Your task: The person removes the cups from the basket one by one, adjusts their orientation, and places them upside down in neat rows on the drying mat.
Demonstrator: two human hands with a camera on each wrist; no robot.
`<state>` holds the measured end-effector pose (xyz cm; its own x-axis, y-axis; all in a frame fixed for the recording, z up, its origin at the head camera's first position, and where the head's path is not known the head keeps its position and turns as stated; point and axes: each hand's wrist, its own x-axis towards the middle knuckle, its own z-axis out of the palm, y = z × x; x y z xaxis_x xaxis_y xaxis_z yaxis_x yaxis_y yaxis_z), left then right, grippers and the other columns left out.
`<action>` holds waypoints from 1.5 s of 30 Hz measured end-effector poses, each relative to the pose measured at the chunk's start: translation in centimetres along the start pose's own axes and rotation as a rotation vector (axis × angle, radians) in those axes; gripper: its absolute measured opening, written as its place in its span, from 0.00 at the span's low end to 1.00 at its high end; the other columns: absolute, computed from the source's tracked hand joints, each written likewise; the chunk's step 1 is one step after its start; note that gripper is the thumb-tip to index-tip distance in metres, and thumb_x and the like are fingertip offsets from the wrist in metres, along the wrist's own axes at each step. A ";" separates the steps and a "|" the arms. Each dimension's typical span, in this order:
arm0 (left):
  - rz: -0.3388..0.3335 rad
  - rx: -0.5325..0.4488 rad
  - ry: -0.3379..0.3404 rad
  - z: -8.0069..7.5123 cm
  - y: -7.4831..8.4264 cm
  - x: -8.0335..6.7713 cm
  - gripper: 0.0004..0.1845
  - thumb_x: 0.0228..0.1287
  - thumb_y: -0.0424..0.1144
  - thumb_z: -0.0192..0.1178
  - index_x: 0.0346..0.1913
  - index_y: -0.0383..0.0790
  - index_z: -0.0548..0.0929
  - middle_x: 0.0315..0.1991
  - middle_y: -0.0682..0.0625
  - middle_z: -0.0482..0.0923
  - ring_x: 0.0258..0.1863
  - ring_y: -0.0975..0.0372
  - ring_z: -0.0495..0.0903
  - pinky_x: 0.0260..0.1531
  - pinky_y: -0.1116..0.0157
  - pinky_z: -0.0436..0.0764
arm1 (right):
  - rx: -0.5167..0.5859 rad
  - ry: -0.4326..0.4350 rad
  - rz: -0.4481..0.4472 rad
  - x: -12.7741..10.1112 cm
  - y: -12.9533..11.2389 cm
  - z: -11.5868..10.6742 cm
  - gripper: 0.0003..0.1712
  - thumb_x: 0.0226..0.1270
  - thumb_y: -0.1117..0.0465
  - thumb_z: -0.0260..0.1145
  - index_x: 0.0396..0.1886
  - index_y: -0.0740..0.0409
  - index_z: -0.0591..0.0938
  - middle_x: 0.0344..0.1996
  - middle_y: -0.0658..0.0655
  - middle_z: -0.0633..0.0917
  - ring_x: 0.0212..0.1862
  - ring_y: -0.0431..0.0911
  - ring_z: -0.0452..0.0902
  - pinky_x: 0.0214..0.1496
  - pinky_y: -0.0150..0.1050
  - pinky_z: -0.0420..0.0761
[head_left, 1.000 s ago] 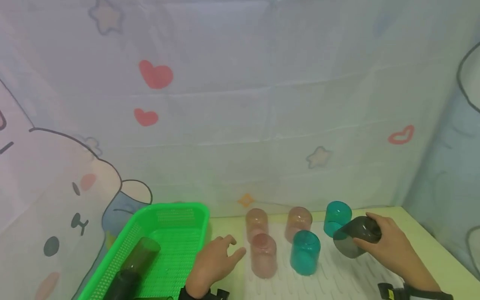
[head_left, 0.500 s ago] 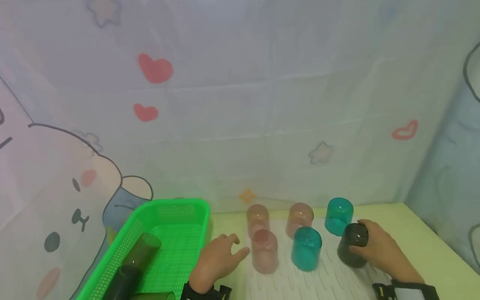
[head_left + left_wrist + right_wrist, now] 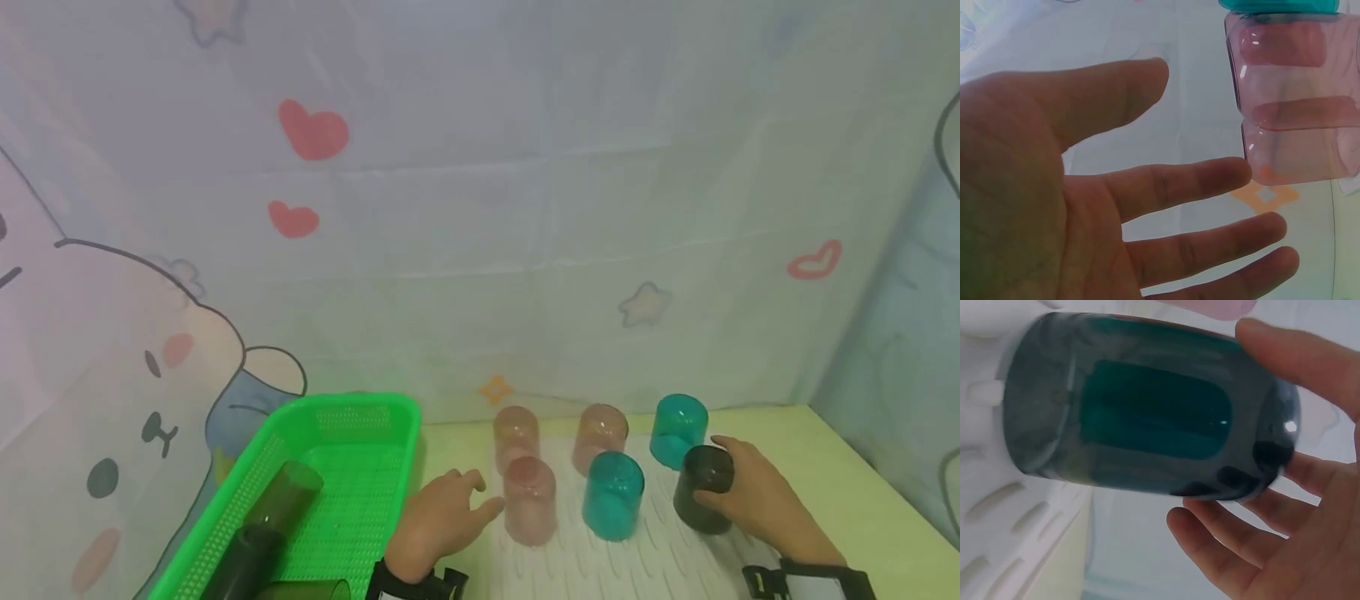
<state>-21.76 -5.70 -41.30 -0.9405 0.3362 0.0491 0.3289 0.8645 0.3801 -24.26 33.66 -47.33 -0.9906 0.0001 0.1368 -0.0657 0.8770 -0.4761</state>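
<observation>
My right hand (image 3: 757, 496) holds a dark grey see-through cup (image 3: 699, 492) by its upper part, thumb on one side and fingers on the other. The cup stands upside down, its rim down on the white ridged mat (image 3: 555, 575); the right wrist view shows the rim at the mat. My left hand (image 3: 438, 525) hovers with fingers spread and nothing in them, left of a front pink cup (image 3: 529, 504). Two more pink cups, one at left (image 3: 516, 437) and one at middle (image 3: 600, 437), stand behind. A teal cup (image 3: 613, 498) and another teal cup (image 3: 678, 429) stand nearby.
A green basket (image 3: 411, 417) at the left holds a brownish cup (image 3: 285, 496), a black cup (image 3: 243, 562) and an olive cup (image 3: 307, 590) lying down. A printed cloth (image 3: 465, 208) hangs behind the pale yellow table (image 3: 832, 467).
The dark grey cup, tilted in my right hand a second ago, has come down upright onto the mat, rim down. My left hand has drifted slightly right.
</observation>
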 end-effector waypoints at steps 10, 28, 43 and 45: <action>0.111 -0.032 -0.077 -1.3 0.9 -1.4 0.19 0.65 0.58 0.53 0.48 0.48 0.80 0.41 0.53 0.76 0.34 0.63 0.74 0.33 0.64 0.73 | 0.001 0.076 -0.062 -0.6 -1.3 -1.2 0.45 0.56 0.46 0.70 0.60 0.77 0.66 0.55 0.79 0.66 0.56 0.74 0.61 0.50 0.68 0.66; 0.152 0.112 -0.132 -8.1 -2.2 -2.1 0.13 0.65 0.47 0.59 0.42 0.41 0.78 0.36 0.49 0.75 0.32 0.57 0.74 0.32 0.59 0.74 | 0.026 0.174 -0.130 -1.4 -3.9 -1.3 0.42 0.58 0.46 0.69 0.59 0.74 0.68 0.55 0.76 0.68 0.56 0.72 0.62 0.50 0.68 0.67; -0.098 0.200 -0.266 -11.7 -10.1 0.8 0.16 0.64 0.43 0.60 0.46 0.33 0.78 0.46 0.40 0.77 0.45 0.49 0.77 0.41 0.51 0.75 | 0.040 0.247 -0.199 -2.0 -5.0 -1.4 0.35 0.54 0.55 0.73 0.55 0.72 0.72 0.54 0.72 0.69 0.56 0.69 0.64 0.51 0.66 0.68; -0.117 0.223 -0.265 -11.6 -11.3 1.2 0.16 0.63 0.41 0.61 0.47 0.31 0.78 0.46 0.39 0.77 0.44 0.47 0.77 0.41 0.51 0.75 | 0.039 0.237 -0.194 -1.9 -5.0 -1.4 0.35 0.55 0.54 0.73 0.55 0.73 0.72 0.55 0.73 0.69 0.56 0.69 0.63 0.50 0.67 0.68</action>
<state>-27.58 -19.41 -34.84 -0.9279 0.2896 -0.2347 0.2580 0.9534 0.1565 -21.85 29.92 -43.98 -0.9037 -0.0496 0.4254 -0.2602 0.8524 -0.4535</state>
